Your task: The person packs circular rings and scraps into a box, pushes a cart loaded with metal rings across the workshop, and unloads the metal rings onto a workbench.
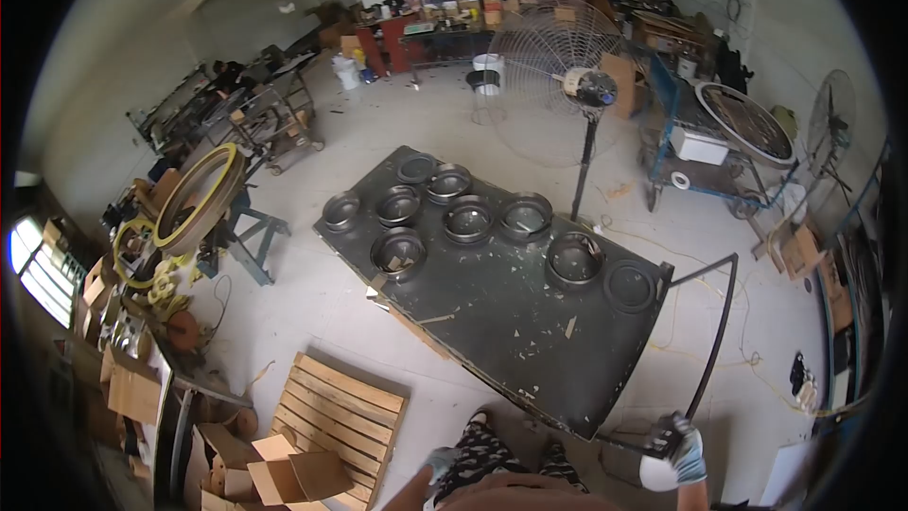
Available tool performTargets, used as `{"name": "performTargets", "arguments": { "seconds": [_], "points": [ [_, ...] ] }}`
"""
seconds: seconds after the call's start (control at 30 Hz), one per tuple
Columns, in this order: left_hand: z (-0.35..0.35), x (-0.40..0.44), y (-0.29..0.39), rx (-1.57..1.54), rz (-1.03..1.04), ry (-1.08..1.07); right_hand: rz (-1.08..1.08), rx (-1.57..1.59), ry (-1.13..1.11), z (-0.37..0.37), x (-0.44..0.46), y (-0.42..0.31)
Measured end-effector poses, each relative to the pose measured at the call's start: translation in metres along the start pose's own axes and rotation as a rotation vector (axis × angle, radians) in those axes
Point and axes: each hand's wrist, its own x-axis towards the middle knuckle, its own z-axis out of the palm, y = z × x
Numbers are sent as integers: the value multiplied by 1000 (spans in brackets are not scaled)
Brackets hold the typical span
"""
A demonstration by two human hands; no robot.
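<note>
My right hand [689, 457], in a pale blue glove with dark fingers, is closed at the near corner of a bent black handle bar [721, 331]. The bar joins the end of a dark flat cart top [501, 336]. Just below that hand a white rounded object [659, 475] shows; its kind is unclear. My left hand [440, 462], also gloved, hangs beside my patterned trouser leg, its fingers too small to read. Several dark round metal rings [468, 219] stand on the cart top, some with scraps inside. A flatter ring [631, 286] lies near the handle end.
A wooden pallet [345, 416] and open cardboard boxes [301, 478] are at lower left. A large caged fan [588, 87] stands beyond the cart. Yellow cable [676, 251] runs along the floor at right. A blue trolley [700, 175] and a yellow-edged ring [199, 197] flank the cart.
</note>
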Motion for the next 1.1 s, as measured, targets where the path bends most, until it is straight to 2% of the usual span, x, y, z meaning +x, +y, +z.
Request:
{"name": "performTargets", "arguments": {
  "seconds": [0.03,0.1,0.13,0.2,0.23,0.3,0.33,0.37,0.4,0.43,0.5,0.53,0.57,0.6,0.63,0.67,0.7,0.77,0.83,0.9,0.93,0.97,1.0,1.03,1.07,1.1],
  "points": [
    [19,-21,19,155,158,12,128,25,-165,-25,12,11],
    [46,-24,27,396,464,20,9,-7,-42,-30,16,23],
    [56,-38,40,349,462,33,-32,-26,4,-32,19,28],
    [69,-42,55,293,488,33,80,70,143,56,-28,-3],
    [76,-45,64,286,487,35,82,64,140,68,-25,0],
    [90,-75,99,157,603,161,119,28,341,67,-19,3],
    [94,-100,129,71,638,101,101,54,329,45,-9,16],
    [102,-126,162,64,639,80,33,-65,346,37,-5,24],
    [110,-151,196,51,711,25,29,-48,361,47,-7,24],
    [119,-174,227,39,781,-22,119,14,283,1,12,38],
    [152,-208,274,7,816,-138,-18,-145,231,3,10,44],
    [177,-205,283,17,868,-222,-10,-148,230,9,17,54],
    [198,-207,292,26,919,-304,9,98,212,14,29,69],
    [217,-215,297,23,911,-296,24,220,199,12,31,74],
    [232,-236,306,192,887,-317,41,342,188,11,32,80],
    [245,-248,308,361,857,-336,52,218,33,5,30,82],
    [261,-243,294,359,850,-324,62,94,-124,-1,26,83],
    [289,-234,262,358,1055,-107,81,22,-135,3,16,82],
    [301,-243,243,276,1027,-41,88,-129,-132,12,5,75],
    [310,-253,233,398,940,214,82,-281,-132,11,-2,63],
    [316,-265,233,423,895,233,82,-280,-141,-9,1,52],
    [320,-274,229,420,898,243,-267,-752,-241,-41,9,35],
    [324,-281,227,574,858,309,-635,-1214,-335,-64,18,16],
    [327,-287,226,723,810,376,-978,-1264,-281,-56,13,-23],
    [330,-293,223,712,823,531,-1123,-1310,-237,-56,18,-49],
    [334,-292,218,702,816,542,-1151,-1424,-171,-47,18,-82]
  ]
}}
